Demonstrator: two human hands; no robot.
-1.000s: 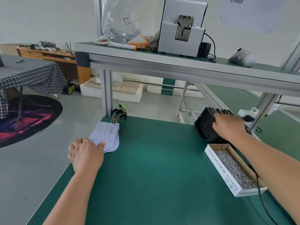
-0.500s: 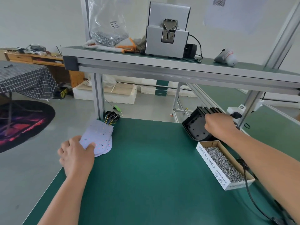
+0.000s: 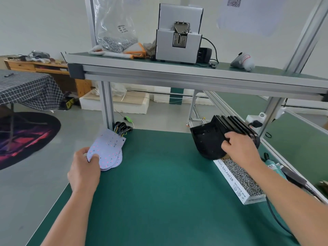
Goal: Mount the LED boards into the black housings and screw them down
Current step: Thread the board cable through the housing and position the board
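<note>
A small stack of white LED boards with black and yellow wires lies at the left edge of the green bench. My left hand pinches the near edge of the top board, which is tilted up off the pile. At the right, several black housings stand in a row. My right hand grips the front housing by its rim and tips it toward me, its hollow inside showing.
An open cardboard box of screws lies just below the housings. A corded electric screwdriver rests at the right edge. The upper shelf carries a screw feeder, a bag of screws and gloves. An aluminium post stands behind the boards.
My left hand has taken hold of the top LED board and raised its edge. My right hand has pulled the front housing away from the row and tilted it toward me.
</note>
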